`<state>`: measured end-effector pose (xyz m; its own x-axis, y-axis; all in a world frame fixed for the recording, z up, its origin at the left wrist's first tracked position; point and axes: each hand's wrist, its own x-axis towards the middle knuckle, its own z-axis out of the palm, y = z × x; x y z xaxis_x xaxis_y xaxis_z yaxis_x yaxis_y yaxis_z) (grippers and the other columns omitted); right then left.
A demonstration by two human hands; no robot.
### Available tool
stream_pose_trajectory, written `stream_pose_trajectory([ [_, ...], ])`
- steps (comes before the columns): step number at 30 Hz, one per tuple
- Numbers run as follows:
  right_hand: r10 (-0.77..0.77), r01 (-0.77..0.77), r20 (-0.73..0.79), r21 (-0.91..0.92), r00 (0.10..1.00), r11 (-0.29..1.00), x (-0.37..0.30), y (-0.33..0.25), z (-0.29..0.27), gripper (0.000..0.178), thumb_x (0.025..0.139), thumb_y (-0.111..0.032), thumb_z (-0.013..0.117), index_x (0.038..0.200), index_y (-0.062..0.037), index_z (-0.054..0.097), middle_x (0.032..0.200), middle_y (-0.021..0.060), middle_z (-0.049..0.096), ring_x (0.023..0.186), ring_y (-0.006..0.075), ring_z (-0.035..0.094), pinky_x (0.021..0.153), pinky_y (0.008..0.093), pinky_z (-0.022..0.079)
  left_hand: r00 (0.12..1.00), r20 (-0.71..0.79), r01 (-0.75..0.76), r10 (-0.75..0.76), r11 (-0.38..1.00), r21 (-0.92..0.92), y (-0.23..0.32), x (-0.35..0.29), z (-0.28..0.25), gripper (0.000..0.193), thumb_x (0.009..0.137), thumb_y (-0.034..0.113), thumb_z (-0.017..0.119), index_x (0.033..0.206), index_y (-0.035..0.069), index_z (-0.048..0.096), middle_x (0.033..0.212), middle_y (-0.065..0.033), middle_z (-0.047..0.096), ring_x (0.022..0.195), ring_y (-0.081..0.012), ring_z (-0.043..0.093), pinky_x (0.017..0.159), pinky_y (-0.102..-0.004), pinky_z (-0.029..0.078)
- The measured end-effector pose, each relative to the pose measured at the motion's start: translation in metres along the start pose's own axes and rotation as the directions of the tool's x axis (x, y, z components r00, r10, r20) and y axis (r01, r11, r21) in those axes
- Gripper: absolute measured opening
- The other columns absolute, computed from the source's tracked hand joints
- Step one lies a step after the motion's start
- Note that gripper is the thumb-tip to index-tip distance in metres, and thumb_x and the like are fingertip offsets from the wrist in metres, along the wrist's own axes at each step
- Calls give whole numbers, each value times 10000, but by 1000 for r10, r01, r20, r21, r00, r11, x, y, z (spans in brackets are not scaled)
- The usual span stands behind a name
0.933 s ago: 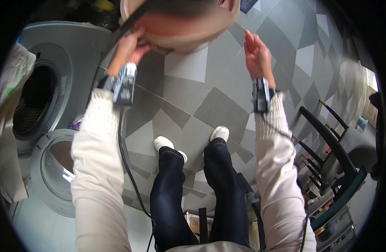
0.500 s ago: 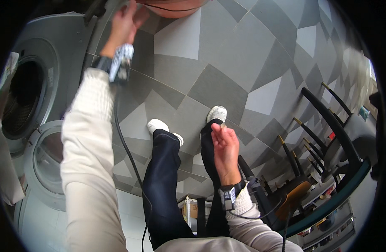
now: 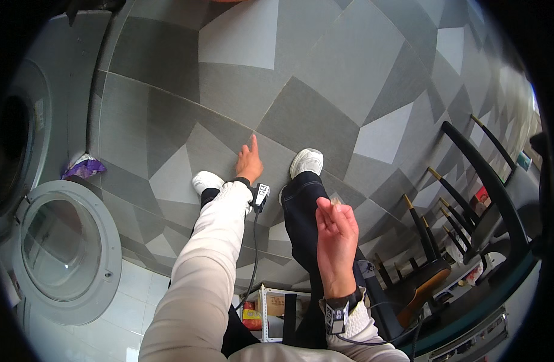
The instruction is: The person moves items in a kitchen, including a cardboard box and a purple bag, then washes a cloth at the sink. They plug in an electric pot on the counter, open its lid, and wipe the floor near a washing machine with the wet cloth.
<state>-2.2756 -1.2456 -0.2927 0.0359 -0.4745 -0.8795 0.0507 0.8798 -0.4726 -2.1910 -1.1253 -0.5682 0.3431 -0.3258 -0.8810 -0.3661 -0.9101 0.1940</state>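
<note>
My left hand [image 3: 250, 163] hangs above the tiled floor in front of my left shoe [image 3: 207, 181]. Its index finger points away from me, and I see nothing held in it. To the right, my right hand [image 3: 338, 244] is raised over my right leg, palm up, with thumb and fingertips pinched together. A tiny pale thing [image 3: 335, 201] shows at those fingertips, too small to name. Both wrists wear a dark strap with a small device and cable.
At the left stands a grey front-loading washing machine [image 3: 78, 66], its round door [image 3: 63, 247] swung wide. A purple packet [image 3: 85, 167] lies beside it. Chairs with dark legs [image 3: 421, 235] crowd the right. A white shelf [image 3: 265, 314] is behind my legs.
My left hand has come back from the reddish tub at the upper left to in front of my legs. The right hand stays pinched. My view has shifted, leaving only the tub's edge visible.
</note>
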Motion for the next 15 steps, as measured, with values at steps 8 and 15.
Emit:
stream_pose_trajectory([
  [8, -10, 11, -35, 9, 999, 1000, 1, -11, 2, 72, 876, -110, 482, 846, -50, 510, 930, 121, 616, 911, 169, 572, 879, 291, 387, 998, -26, 51, -50, 996, 78, 15, 14, 12, 881, 706, 244, 648, 1384, 181, 90, 1190, -131, 410, 1052, -301, 465, 848, -380, 438],
  [15, 5, -5, 30, 0, 1000, 1000, 7, 6, -15, 58, 858, -101, 501, 837, -52, 524, 920, 112, 617, 904, 181, 580, 857, 291, 405, 987, 154, -9, 33, 988, -154, 9, -16, 15, 468, 675, 239, 662, 1073, 61, 491, 1157, -156, 455, 980, -311, 515, 829, -402, 440],
])
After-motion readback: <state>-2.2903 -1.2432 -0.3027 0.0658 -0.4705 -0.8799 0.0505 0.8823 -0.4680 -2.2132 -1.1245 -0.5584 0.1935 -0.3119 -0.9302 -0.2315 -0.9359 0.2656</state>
